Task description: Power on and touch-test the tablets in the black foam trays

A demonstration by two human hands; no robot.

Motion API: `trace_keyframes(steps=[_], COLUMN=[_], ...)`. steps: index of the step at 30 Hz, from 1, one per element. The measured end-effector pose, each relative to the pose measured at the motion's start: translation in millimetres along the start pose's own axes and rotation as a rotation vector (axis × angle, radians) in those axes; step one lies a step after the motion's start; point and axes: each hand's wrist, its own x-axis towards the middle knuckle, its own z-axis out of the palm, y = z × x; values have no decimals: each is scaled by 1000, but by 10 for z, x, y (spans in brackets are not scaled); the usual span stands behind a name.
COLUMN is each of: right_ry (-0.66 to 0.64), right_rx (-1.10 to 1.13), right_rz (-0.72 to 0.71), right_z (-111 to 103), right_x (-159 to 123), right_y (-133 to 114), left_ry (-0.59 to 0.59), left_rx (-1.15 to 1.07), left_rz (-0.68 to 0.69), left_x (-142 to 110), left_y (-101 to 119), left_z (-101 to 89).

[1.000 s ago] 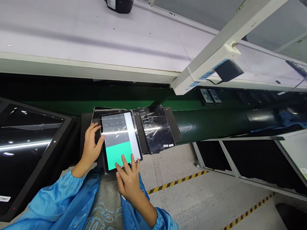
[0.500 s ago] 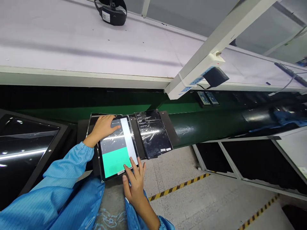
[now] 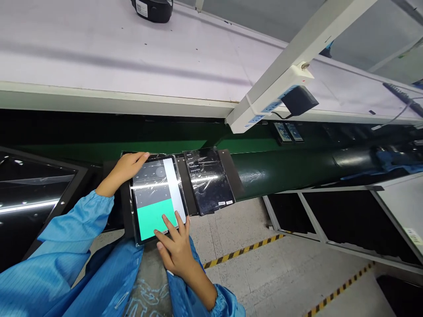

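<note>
A tablet (image 3: pixel 152 222) with a lit screen of grey, white and green areas lies in front of me, clear film over its face. Digits like a keypad's show on the grey part. My left hand (image 3: pixel 127 169) rests at the tablet's upper left corner, fingers stretched along the edge. Over the lower right of the screen, my right hand (image 3: pixel 177 248) has its fingers spread, fingertips at the green and white areas; whether they press is not clear. Just right of it lies a second tablet (image 3: pixel 209 180) with a dark screen, a few text lines and small white labels.
Beyond the tablets runs a green belt (image 3: pixel 277 169), with two small devices (image 3: pixel 288 133) farther along. A white post carries a power strip (image 3: pixel 271 103) with a black adapter (image 3: pixel 300 101). A white shelf (image 3: pixel 115 57) spans the back. Dark panels stand left and right.
My left hand has drawn back from the screen to the tablet's upper left edge. My right hand has shifted left over the green area. More digits now show on the grey part.
</note>
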Motion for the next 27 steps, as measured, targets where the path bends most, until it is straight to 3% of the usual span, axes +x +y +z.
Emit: trace_keyframes(steps=[4,8,17,23,27], right_ry=[-68,-15,-36,51,169], right_rx=[-6,12,-11,9,84], right_rz=[-2,43,39,100,124], right_z=[39,82,86,134,51], right_x=[16,-9,-5,-83,-88], right_y=[-40,-43,-141,-158,-65], left_ry=[94,185,220,220,208], left_rx=[-104,-181,-215,-217,-225], left_rz=[-55,-113,-112,-120,-122], left_x=[-217,-401,-511,-532,-539], left_y=[-168,-295,-355,-352,-368], left_z=[-76,-63,35,60,97])
